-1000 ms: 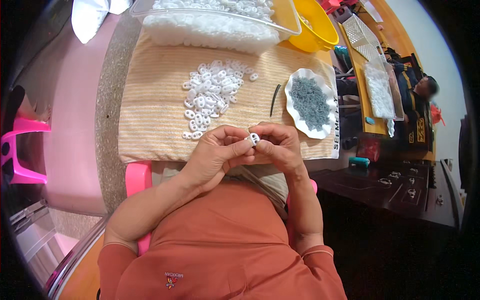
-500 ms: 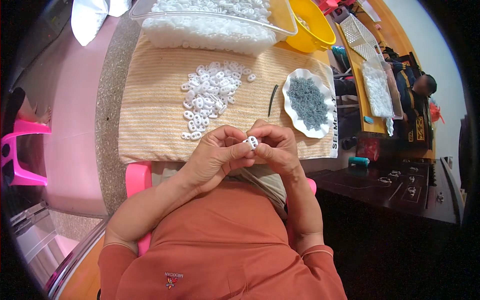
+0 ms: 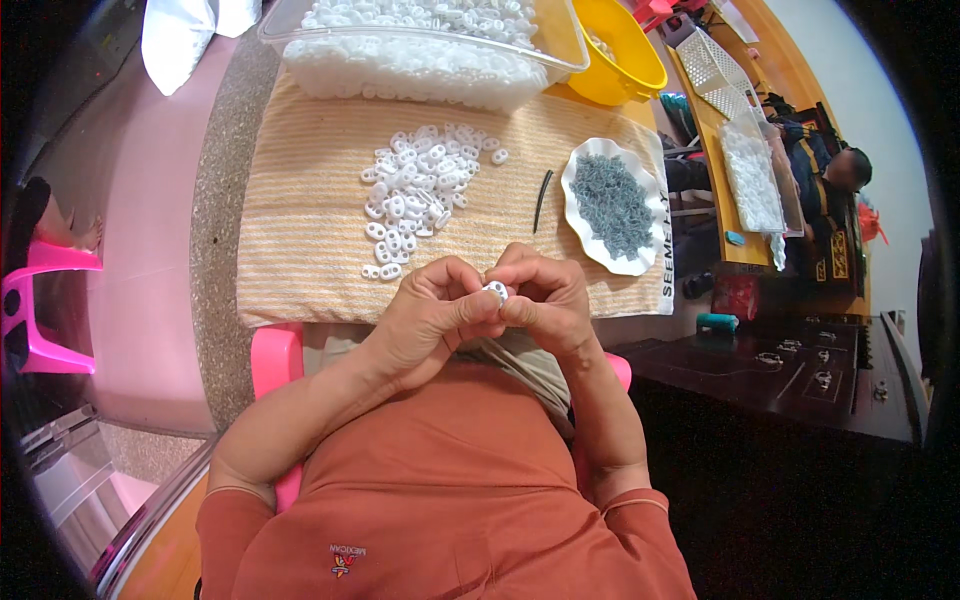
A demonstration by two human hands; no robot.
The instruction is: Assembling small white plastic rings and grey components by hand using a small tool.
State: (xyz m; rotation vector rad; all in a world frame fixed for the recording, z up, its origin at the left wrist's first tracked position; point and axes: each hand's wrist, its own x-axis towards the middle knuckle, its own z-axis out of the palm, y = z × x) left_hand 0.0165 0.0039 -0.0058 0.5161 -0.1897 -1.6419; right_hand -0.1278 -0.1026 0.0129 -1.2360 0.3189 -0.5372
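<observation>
Head view from my end: I see the left hand and right hand close together at the near edge of the striped towel, one white piece between them. Left grip: thumb and fingers clamped on the piece from its left. Right grip: thumb and forefinger clamped on it from the right — both sets of fingertips almost meet. I can make out dark holes on its face; fingers cover the rest. Towel lies over the bench. On it, beyond the left hand, I have a loose pile of white two-holed pieces, one stray off its far right. Right of the pile, a thin black strip, slightly bowed. Next to that, a white plate with a wavy rim, heaped with small grey bits. Far side: a clear tub of white pieces, a yellow basin just beside it on the right. Pink chair under the wearer, orange-red shirt. Off right, I get a second person in dark clothes near another table — box of white bits on it.
</observation>
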